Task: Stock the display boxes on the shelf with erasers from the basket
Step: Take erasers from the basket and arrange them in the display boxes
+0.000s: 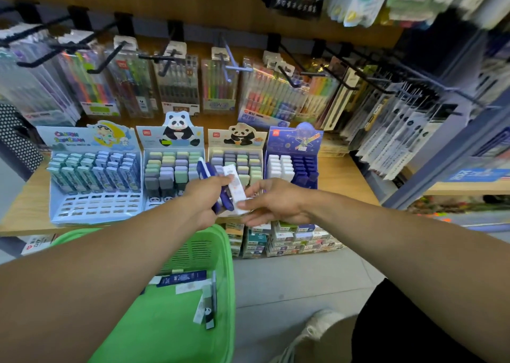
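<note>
My left hand (202, 197) grips a few dark blue erasers (207, 172) fanned upward. My right hand (271, 200) pinches the lower end of a white eraser (234, 184) beside them, in front of the shelf. Behind stand several display boxes: a light blue cartoon box (93, 177) with empty front slots, two panda boxes (171, 169) (237, 161) with pastel erasers, and a dark blue space box (292, 164) with white and navy erasers. The green basket (187, 302) hangs below my left arm and holds a few erasers (182, 278), one with a panda print (208, 311).
Pen and highlighter packs hang on black hooks (176, 86) above the wooden shelf (345, 175). Stacked small boxes (287, 238) sit under the shelf edge. A blue shelving frame (441, 155) with more hanging packs stands at the right. My shoe (320, 326) rests on the grey floor.
</note>
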